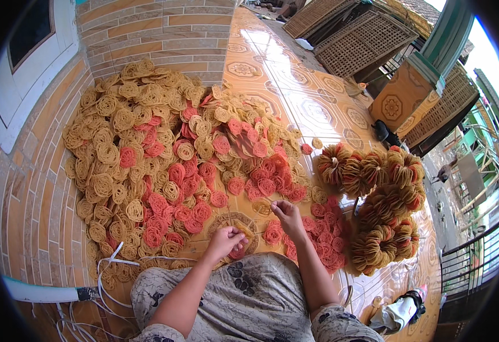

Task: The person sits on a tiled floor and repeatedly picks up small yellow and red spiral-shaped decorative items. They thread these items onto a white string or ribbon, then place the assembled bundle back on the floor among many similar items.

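My left hand (225,244) is closed around a few yellow spiral crackers (243,229) just above my lap. With thumb and fingers pinched, my right hand (288,218) has its tips at the edge of a single thin yellow cracker (262,207). A large heap of dry, coiled yellow crackers (104,154) mixed with pink crackers (159,214) spreads over the floor in front and to the left. Another group of pink crackers (324,242) lies beside my right forearm.
Wreath-like bundles of crackers (373,251) stand on the tiled floor (312,105) at the right. White strips (110,268) lie at the lower left by the brick wall (38,199). A white bag (396,313) sits at the lower right; woven racks (369,43) stand far back.
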